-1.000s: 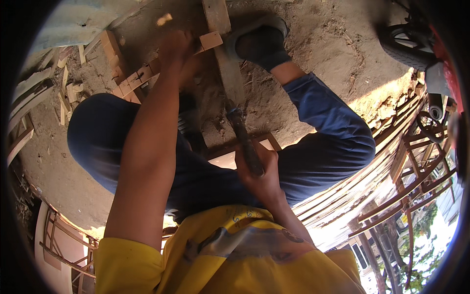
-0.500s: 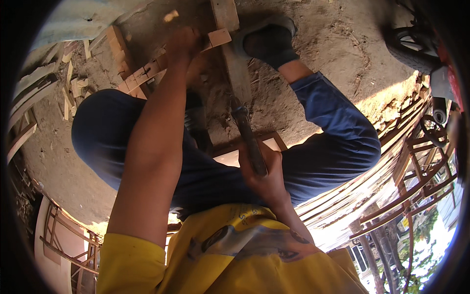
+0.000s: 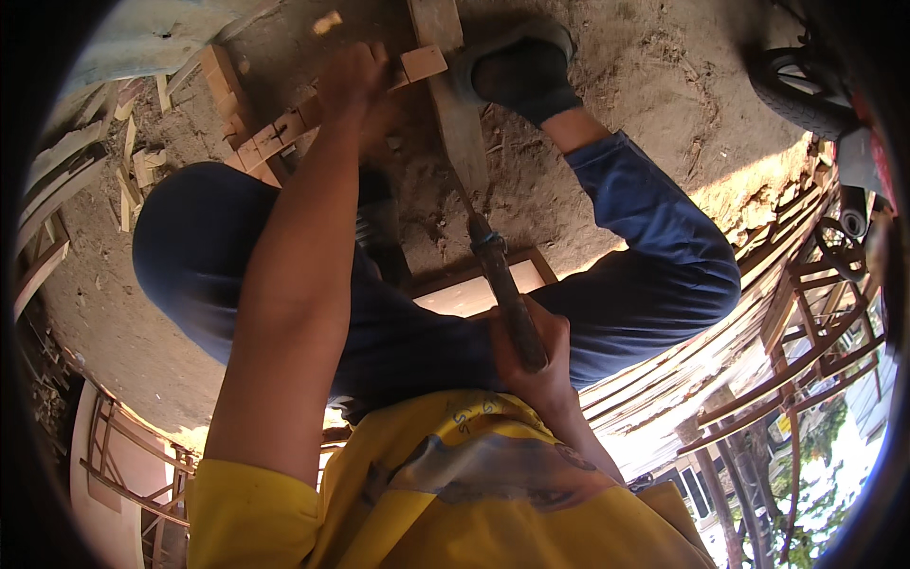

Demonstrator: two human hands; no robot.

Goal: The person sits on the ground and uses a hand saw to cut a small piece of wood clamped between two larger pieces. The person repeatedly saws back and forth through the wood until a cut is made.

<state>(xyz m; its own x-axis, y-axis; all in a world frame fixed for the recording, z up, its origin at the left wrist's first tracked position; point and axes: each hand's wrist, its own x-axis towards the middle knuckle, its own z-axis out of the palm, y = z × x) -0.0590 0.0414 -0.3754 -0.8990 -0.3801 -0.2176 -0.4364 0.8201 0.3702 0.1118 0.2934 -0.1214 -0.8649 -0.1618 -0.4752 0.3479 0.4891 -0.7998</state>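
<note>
My left hand (image 3: pixel 351 81) is closed over a notched wooden strip (image 3: pixel 275 137), near its far end. This strip lies slanting across a long plank (image 3: pixel 460 123) on the ground, and its tip rests beside my shoe. In my right fist (image 3: pixel 540 360), close to my lap, is a bladed tool with a long, dark round handle (image 3: pixel 512 303). Its thin blade points away from me toward the plank; it is seen nearly edge-on, so its exact kind is unclear. Fingers of my left hand are partly hidden behind its back.
Another notched wooden piece (image 3: pixel 223 90) lies at the left, with wood scraps (image 3: pixel 147 166) beyond it. My shoe (image 3: pixel 521 66) is right of the plank. A framed panel (image 3: pixel 483 289) lies between my legs. At the right are a wheel (image 3: pixel 801 90) and stacked wooden strips (image 3: pixel 682 341).
My right hand has drawn the bladed tool back toward my body and a little to the right. The left hand stays on the wooden strip, nearly unmoved.
</note>
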